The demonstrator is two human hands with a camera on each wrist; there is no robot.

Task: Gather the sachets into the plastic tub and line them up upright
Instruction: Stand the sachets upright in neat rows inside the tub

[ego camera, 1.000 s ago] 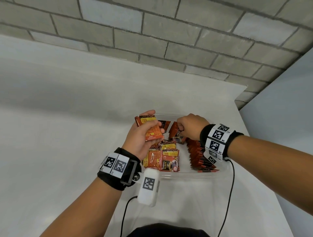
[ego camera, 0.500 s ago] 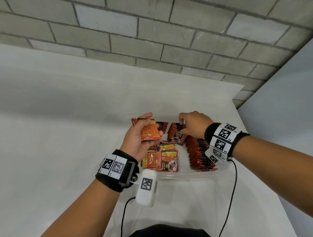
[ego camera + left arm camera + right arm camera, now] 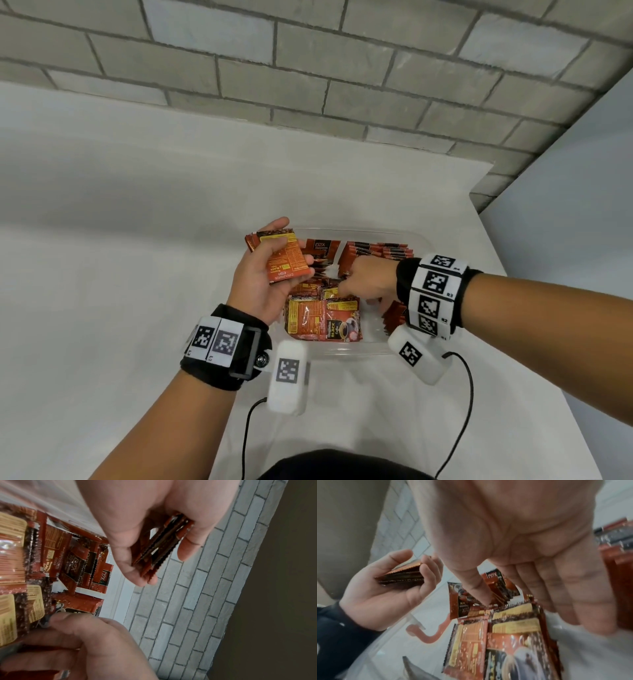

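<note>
A clear plastic tub [image 3: 342, 353] stands on the white table before me. Red and orange sachets lie loose and flat [image 3: 322, 318] in its left half [image 3: 505, 635]. Others stand upright in a row [image 3: 380, 251] along its right side [image 3: 618, 574]. My left hand [image 3: 289, 245] hovers over the tub's far left corner and grips a small stack of sachets [image 3: 287, 263], seen edge-on in the left wrist view [image 3: 159, 545]. My right hand [image 3: 342, 294] reaches down into the middle of the tub with straight fingers, its thumb tip [image 3: 485, 602] touching the loose sachets.
The table [image 3: 137, 308] ends at a brick wall [image 3: 308, 85] behind the tub. Its right edge [image 3: 534, 342] runs close to the tub. Black cables [image 3: 469, 394] hang from both wrist units near the table's front.
My right hand has left the upright row at the back and come down and leftwards onto the loose pile. The left hand still holds its stack, barely moved.
</note>
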